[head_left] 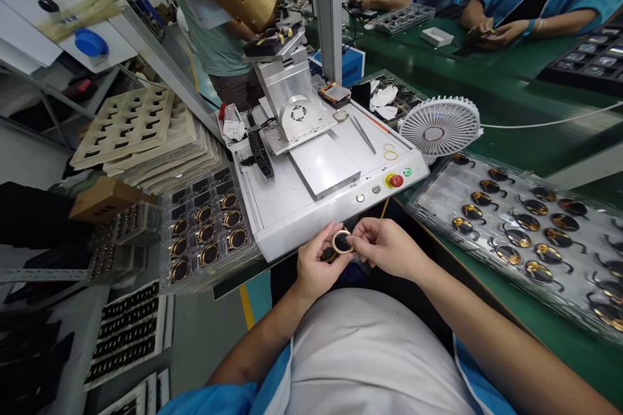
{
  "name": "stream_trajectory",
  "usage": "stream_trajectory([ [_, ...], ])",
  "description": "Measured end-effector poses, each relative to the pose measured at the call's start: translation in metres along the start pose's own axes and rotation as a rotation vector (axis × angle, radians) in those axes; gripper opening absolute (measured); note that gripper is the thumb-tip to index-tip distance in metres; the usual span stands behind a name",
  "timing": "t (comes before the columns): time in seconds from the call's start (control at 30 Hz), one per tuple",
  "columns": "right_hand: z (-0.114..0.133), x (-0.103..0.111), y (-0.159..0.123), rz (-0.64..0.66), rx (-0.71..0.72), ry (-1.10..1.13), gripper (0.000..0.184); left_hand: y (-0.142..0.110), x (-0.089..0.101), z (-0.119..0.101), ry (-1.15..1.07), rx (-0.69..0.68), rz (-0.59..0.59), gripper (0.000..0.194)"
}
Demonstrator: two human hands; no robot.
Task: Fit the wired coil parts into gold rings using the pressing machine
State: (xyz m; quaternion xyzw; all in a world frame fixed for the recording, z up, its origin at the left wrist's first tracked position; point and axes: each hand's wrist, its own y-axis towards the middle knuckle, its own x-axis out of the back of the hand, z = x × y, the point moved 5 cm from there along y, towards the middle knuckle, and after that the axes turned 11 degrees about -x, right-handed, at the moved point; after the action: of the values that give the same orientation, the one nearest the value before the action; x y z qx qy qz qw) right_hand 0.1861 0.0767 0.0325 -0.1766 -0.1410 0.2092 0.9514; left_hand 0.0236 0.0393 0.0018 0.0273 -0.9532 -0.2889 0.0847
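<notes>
Both my hands meet just below the front edge of a white machine (292,207). My left hand (315,267) and my right hand (384,248) pinch a small round part with a gold rim and black centre (341,242) between their fingertips. The fingers of both hands are closed on it. To the left lies a clear tray of similar gold-rimmed rings (207,233). On the right, a long clear tray (525,233) holds several round gold parts with black tails.
A small white fan (439,126) stands right of the machine. The machine has a red stop button (396,180), a silver fixture (296,110) and tweezers (363,134) on top. Stacked beige trays (141,130) sit far left. Other people work across the green bench (487,78).
</notes>
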Motion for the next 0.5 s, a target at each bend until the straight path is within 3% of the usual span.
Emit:
stream_trajectory([
  [0.17,0.0017,-0.0022,-0.0017,0.047,-0.026,0.076,0.023,-0.0006,0.0003,-0.0008,0.013,-0.003,-0.005,0.066],
  [0.5,-0.0025,-0.0007,-0.0004,-0.065,0.024,-0.030,0.020,-0.0004,0.0002,-0.0024,0.008,-0.007,0.008,0.066],
])
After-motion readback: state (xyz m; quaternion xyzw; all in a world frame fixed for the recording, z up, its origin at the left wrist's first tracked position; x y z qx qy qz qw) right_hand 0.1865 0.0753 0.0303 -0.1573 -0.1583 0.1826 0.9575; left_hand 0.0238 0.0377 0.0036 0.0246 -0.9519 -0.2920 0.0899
